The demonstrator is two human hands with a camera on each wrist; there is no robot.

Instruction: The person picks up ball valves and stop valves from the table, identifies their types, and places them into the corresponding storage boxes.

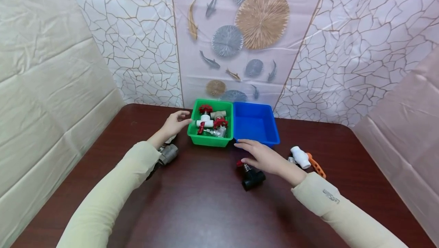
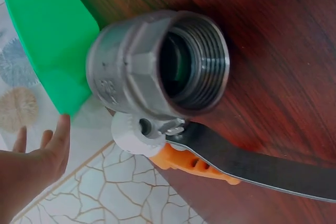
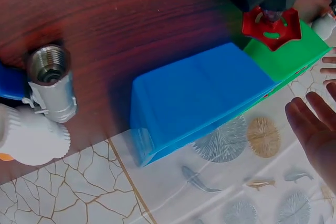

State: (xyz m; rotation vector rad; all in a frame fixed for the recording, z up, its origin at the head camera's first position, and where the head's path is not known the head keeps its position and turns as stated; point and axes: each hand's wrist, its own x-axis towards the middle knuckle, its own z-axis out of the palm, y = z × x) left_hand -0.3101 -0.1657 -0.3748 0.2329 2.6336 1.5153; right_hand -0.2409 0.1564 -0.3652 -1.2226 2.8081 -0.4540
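Note:
My left hand (image 1: 175, 123) hovers at the left rim of the green bin (image 1: 209, 141), its fingers loosely bent with nothing between them. In that bin lie several valves, among them a white valve (image 1: 205, 123) with a red handwheel. Below the left wrist is a grey metal ball valve (image 2: 136, 66) with a black lever. My right hand (image 1: 262, 157), fingers extended and holding nothing, is over the table in front of the blue bin (image 1: 258, 137). Close under it lies a black tee-shaped valve (image 1: 253, 179) with a red handwheel (image 3: 272, 27).
On the right lie a white ball valve (image 1: 300, 157) with an orange handle (image 1: 317, 166) and a small silver valve (image 3: 52, 85) with a blue handle. Another white valve (image 2: 131, 134) with an orange handle is behind the grey one. A patterned cloth backdrop (image 1: 144, 42) stands behind the bins.

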